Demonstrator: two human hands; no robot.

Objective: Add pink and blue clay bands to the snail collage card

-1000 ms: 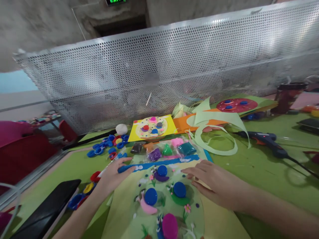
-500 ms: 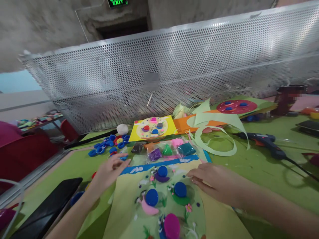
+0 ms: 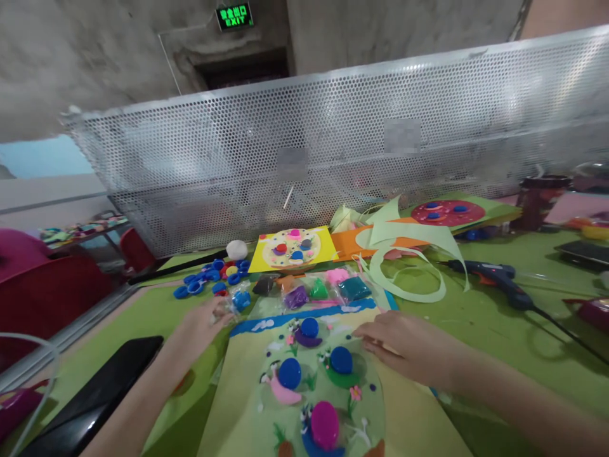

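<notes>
At the left, my left hand (image 3: 205, 327) has its fingers closed on the edge of a small clear packet of blue clay (image 3: 242, 299). My right hand (image 3: 404, 346) lies on the right side of a craft picture (image 3: 238, 393), holding nothing, its fingers stretched out. On that picture are clay snails with round blue or magenta shells, small flowers and a blue strip along the top. Beyond its top edge lie several bagged clays, among them a purple packet (image 3: 295, 297), a green packet (image 3: 318, 289) and a teal packet (image 3: 354, 287).
Blue bottle caps (image 3: 195, 284) and a white ball (image 3: 236, 250) sit at the back left. A black phone (image 3: 102, 387) lies by my left forearm. Behind are a yellow snail card (image 3: 257, 257), pale green paper scraps (image 3: 380, 273) and a perforated metal screen (image 3: 333, 158). A glue gun (image 3: 504, 279) lies right.
My left hand has shifted slightly left and its fingers have closed on the blue clay packet, which now shows more fully. The right hand stays on the picture. The view has tilted slightly.
</notes>
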